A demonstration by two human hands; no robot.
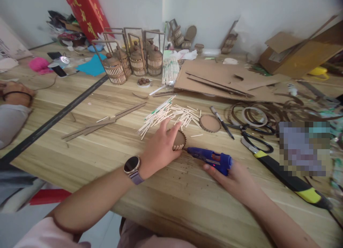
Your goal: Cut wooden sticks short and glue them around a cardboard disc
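My left hand (160, 150), with a watch on its wrist, grips the edge of a round cardboard disc (179, 138) that has a rim and a few short sticks standing along its near side. A blue glue gun (210, 158) is held in my right hand (235, 176), and its nozzle points left at the disc's near edge. Just beyond my left hand lies a loose pile of short pale sticks (184, 114). A second rimmed disc (210, 123) rests flat to the right of the pile.
Scissors (257, 142), a pen (222, 123) and a yellow-black cutter (289, 178) lie at the right. Small stick-sided baskets (115, 70) stand at the back beside a cardboard sheet (209, 73). Cardboard strips (104, 123) lie left; another person's hand (17, 91) rests at the far left.
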